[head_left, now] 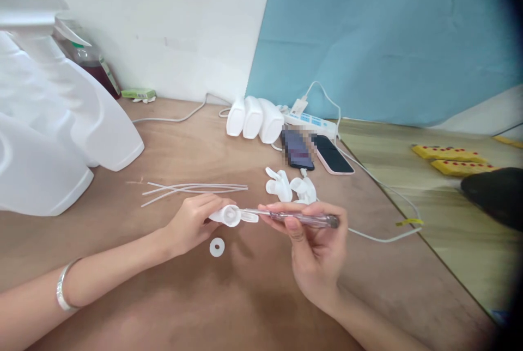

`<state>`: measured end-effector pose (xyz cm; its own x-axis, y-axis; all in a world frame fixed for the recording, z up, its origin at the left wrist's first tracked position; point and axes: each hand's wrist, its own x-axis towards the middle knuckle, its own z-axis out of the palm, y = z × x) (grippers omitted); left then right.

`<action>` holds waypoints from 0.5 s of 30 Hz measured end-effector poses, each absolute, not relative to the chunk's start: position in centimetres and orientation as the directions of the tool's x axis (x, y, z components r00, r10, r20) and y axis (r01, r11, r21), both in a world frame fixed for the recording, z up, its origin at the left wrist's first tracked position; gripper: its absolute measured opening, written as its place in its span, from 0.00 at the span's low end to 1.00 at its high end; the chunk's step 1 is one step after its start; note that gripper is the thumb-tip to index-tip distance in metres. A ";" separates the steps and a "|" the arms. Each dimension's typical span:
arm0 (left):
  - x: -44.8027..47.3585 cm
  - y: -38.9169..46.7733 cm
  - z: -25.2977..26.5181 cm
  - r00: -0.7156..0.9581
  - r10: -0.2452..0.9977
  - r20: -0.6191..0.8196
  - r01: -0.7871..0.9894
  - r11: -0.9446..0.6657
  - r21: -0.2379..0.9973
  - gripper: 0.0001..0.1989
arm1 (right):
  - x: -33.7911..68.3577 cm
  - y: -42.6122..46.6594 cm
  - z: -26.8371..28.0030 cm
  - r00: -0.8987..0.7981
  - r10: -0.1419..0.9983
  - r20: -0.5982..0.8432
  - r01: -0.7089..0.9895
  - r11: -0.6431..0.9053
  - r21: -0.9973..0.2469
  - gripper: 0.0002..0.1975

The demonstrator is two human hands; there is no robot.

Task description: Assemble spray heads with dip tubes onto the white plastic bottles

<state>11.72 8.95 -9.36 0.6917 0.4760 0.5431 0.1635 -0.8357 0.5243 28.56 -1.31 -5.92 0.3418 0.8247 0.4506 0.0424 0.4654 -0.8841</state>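
My left hand (pixel 198 220) is closed around a white plastic spray-trigger head (pixel 231 216), its round opening turned up towards me. In my right hand (pixel 318 247) is a slim screwdriver (pixel 304 218) with a clear handle. Its metal tip reaches to the spray head's side, near the trigger; whether it touches cannot be made out. Just below my left hand a white ring washer (pixel 217 247) lies flat on the table. Two more white spray-trigger parts (pixel 280 185) (pixel 304 190) rest beyond my right hand. Several thin clear tubes (pixel 196 188) lie behind my left hand.
Large white spray bottles (pixel 81 106) stand at the left. Three white plastic covers (pixel 252 117) are lined up at the back, near a power strip (pixel 312 122). Two phones (pixel 297 149) (pixel 333 153) lie beside it. A white cable (pixel 379 181) runs along the table's right edge.
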 end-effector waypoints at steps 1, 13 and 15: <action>11.7 8.9 -9.4 0.693 0.463 0.553 0.157 -0.845 0.511 0.10 | 28.6 -1.3 -5.9 0.331 0.832 0.446 0.041 0.459 -0.887 0.09; 11.9 9.0 -9.2 0.677 0.428 0.599 0.152 -0.878 0.455 0.11 | 29.6 -0.4 -6.4 0.334 0.923 0.190 -0.234 0.277 -0.932 0.09; 11.9 9.0 -9.2 0.677 0.416 0.607 0.135 -0.881 0.454 0.11 | 29.7 -0.3 -6.5 0.330 0.935 0.133 -0.276 0.230 -0.933 0.10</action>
